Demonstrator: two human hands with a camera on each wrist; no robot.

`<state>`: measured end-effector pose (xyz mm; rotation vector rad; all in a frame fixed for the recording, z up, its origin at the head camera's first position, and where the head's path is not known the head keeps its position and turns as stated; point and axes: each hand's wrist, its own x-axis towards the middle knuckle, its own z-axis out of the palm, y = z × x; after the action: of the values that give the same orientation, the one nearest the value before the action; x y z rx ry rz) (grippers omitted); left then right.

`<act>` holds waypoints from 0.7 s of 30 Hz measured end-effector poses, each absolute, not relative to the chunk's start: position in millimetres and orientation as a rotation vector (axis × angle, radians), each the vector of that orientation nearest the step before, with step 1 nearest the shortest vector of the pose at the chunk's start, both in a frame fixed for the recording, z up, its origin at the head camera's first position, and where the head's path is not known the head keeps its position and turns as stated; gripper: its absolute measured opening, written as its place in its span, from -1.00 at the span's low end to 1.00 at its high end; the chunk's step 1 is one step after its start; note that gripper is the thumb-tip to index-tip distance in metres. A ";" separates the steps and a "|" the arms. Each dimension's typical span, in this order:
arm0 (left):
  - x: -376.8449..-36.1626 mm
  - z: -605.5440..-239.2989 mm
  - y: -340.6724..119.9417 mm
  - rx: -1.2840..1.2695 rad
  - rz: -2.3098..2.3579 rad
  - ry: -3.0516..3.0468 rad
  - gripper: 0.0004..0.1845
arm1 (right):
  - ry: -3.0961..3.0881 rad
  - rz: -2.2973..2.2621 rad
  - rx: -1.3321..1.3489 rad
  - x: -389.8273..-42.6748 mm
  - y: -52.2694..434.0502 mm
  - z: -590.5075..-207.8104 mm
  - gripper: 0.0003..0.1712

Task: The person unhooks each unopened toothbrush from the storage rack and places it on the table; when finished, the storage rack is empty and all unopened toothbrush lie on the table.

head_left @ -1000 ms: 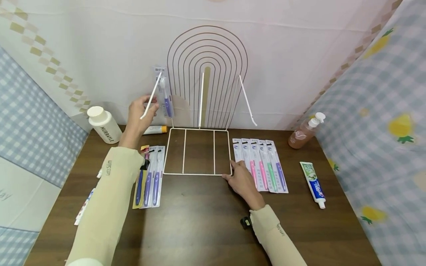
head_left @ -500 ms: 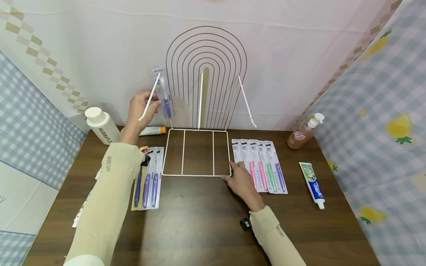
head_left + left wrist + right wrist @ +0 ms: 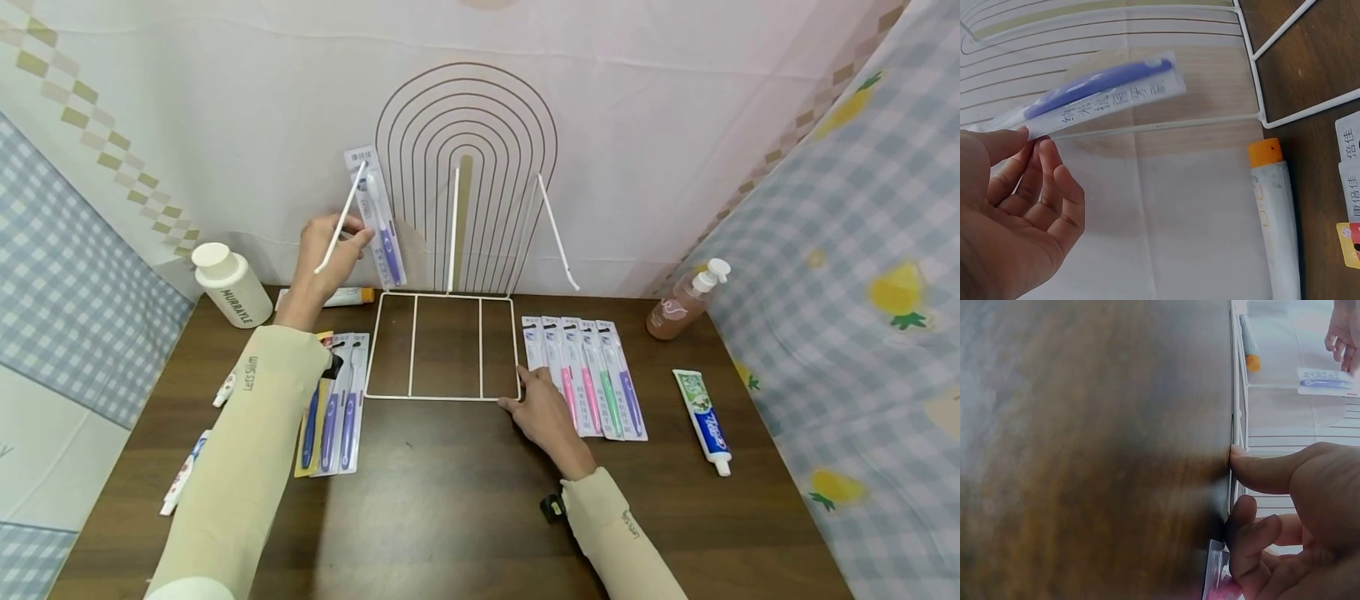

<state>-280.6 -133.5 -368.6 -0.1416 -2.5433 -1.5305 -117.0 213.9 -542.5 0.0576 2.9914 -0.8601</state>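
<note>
My left hand [image 3: 330, 254] pinches the edge of a packaged purple toothbrush [image 3: 388, 246] between thumb and fingers. The pack stands upright at the left prong [image 3: 341, 218] of a white wire rack [image 3: 410, 346], and the prong's far end overlaps the top of its card. In the left wrist view the toothbrush pack [image 3: 1110, 94] tilts across the rack's upright wire, the thumb on its edge. My right hand [image 3: 546, 417] holds the front right corner of the rack's base, its thumb [image 3: 1263, 472] pressed to the front wire.
Several packaged toothbrushes [image 3: 611, 392] lie right of the rack, more packs [image 3: 348, 417] to its left. A white bottle [image 3: 234, 287] and orange-capped tube [image 3: 351, 297] stand and lie back left. A pump bottle [image 3: 678, 307] and toothpaste tube [image 3: 702, 421] are at right.
My left hand has moved slightly to the right, and the lower end of the toothbrush pack has swung right and down. My right hand stays at the rack's corner.
</note>
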 end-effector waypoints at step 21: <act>-215.4 -403.1 -130.7 -0.378 -1.342 -2.762 -0.77 | 2.953 -0.872 0.077 -112.7 208.8 -523.5 -0.07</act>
<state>-215.4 -130.7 -403.1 -0.3778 -2.7619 -1.3418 -112.7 208.8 -523.5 0.0767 2.9527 -0.8719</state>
